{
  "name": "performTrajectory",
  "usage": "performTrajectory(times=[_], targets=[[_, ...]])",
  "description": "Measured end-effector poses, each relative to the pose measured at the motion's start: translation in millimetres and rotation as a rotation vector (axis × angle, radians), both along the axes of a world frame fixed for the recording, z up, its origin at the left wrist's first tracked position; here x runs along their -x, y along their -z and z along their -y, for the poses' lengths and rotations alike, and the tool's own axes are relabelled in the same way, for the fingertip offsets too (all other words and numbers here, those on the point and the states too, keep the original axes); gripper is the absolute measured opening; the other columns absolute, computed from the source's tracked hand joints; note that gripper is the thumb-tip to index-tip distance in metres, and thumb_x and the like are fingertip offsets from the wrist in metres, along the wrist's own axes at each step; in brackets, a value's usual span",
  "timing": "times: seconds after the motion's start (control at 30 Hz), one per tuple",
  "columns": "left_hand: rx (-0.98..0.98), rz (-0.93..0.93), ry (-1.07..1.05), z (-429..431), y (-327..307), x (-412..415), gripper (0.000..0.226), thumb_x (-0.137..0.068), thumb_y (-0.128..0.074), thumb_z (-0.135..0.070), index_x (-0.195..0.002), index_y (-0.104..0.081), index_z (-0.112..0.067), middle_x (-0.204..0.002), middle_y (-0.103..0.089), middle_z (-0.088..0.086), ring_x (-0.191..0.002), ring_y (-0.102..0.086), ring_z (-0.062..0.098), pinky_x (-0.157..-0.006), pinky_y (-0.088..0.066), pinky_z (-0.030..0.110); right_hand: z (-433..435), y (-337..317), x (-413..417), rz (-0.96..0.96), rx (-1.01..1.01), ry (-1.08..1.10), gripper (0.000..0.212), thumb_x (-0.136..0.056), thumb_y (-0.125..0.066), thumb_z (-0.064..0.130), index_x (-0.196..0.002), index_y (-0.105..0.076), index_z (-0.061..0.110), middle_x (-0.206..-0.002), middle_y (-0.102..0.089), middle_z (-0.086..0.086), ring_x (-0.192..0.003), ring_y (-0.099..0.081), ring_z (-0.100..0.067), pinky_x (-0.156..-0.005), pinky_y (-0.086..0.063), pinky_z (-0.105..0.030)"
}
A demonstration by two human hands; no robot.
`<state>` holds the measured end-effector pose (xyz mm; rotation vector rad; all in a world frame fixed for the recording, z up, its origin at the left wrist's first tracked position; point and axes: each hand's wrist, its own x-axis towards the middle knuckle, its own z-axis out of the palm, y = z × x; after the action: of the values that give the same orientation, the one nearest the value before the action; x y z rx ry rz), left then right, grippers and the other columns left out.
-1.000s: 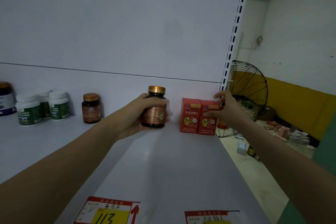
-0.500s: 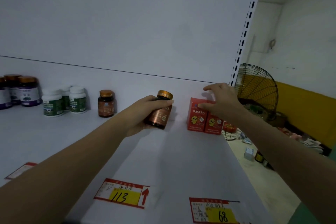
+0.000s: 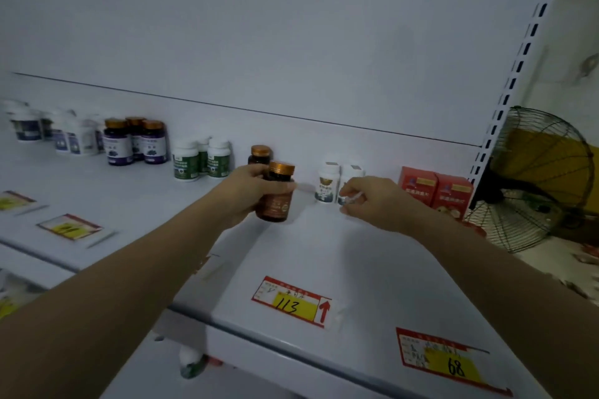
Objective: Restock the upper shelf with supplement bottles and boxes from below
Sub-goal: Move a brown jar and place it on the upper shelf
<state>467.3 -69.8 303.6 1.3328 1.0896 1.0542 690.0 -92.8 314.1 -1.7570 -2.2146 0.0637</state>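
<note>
While the left hand (image 3: 249,191) is gripping the amber bottle (image 3: 276,193), the right hand (image 3: 372,201), off the red boxes (image 3: 434,186), is pinching beside the white bottles (image 3: 334,183); placement is pending.

A red-and-yellow price tag marked 113 (image 3: 293,304), with a red arrow, is seen stuck flat at the near edge. To its right, nearer still, a second tag marked 68 (image 3: 449,361) is laid. Two more tags, a blurred tag (image 3: 69,226) and a far-left tag (image 3: 14,200), are found at the left. At the far right, a wire-caged fan (image 3: 538,178) is stood beside the slotted white upright (image 3: 518,65).
</note>
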Motion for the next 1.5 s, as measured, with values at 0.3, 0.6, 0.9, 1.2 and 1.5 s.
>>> performTrajectory(times=[0.3, 0.6, 0.9, 1.2, 1.5], targets=[[-0.144, -0.283, -0.099, -43.2, 7.9, 45.5, 0.051, -0.074, -0.076, -0.012, -0.121, -0.056, -0.01, -0.106, -0.056, 0.001, -0.1, -0.05, 0.019, -0.084, -0.041, 0.03, -18.8, 9.9, 50.4, -0.032, 0.038, 0.059, 0.033, -0.089, -0.062, 0.031, -0.118, -0.06, 0.015, -0.117, -0.062, -0.003, -0.09, -0.05, -0.009, -0.079, -0.035, -0.018], [-0.494, -0.589, -0.085, -109.9, 14.9, 30.4, 0.047, -0.072, -0.078, -0.024, -0.112, -0.059, -0.009, -0.113, -0.064, 0.009, -0.098, -0.058, 0.022, -0.075, -0.042, 0.028, -25.3, 19.3, 83.8, -0.032, 0.064, 0.29, 0.038, -0.091, -0.059, 0.03, -0.126, -0.056, 0.016, -0.125, -0.058, -0.002, -0.093, -0.045, -0.006, -0.081, -0.033, -0.016], [-0.568, -0.47, -0.139, -121.7, 28.7, 17.5, 0.038, -0.077, -0.074, -0.015, -0.107, -0.055, -0.002, -0.114, -0.048, 0.012, -0.095, -0.056, 0.026, -0.077, -0.039, 0.024, -33.8, 26.9, 94.2, -0.03, 0.109, 0.394, 0.038, -0.091, -0.06, 0.031, -0.126, -0.057, 0.018, -0.124, -0.059, 0.0, -0.109, -0.056, -0.014, -0.083, -0.037, -0.017], [-0.568, -0.481, -0.175, -123.0, 29.8, 10.7, 0.029, -0.085, -0.064, -0.011, -0.103, -0.042, -0.009, -0.085, -0.042, -0.005, -0.08, -0.048, 0.018, -0.063, -0.039, 0.028, -47.6, 30.8, 90.9, -0.018, 0.139, 0.352, 0.039, -0.091, -0.059, 0.03, -0.127, -0.054, 0.017, -0.129, -0.056, -0.003, -0.112, -0.056, -0.017, -0.087, -0.039, -0.02], [-0.687, -0.686, -0.188, -109.6, 35.5, 11.4, 0.043, -0.084, -0.063, -0.013, -0.119, -0.038, -0.01, -0.107, -0.058, 0.013, -0.092, -0.061, 0.032, -0.073, -0.052, 0.041, -45.3, 29.6, 86.8, 0.096, 0.166, 0.319, 0.04, -0.092, -0.057, 0.029, -0.129, -0.051, 0.016, -0.133, -0.053, -0.005, -0.119, -0.052, -0.021, -0.1, -0.041, -0.028]])
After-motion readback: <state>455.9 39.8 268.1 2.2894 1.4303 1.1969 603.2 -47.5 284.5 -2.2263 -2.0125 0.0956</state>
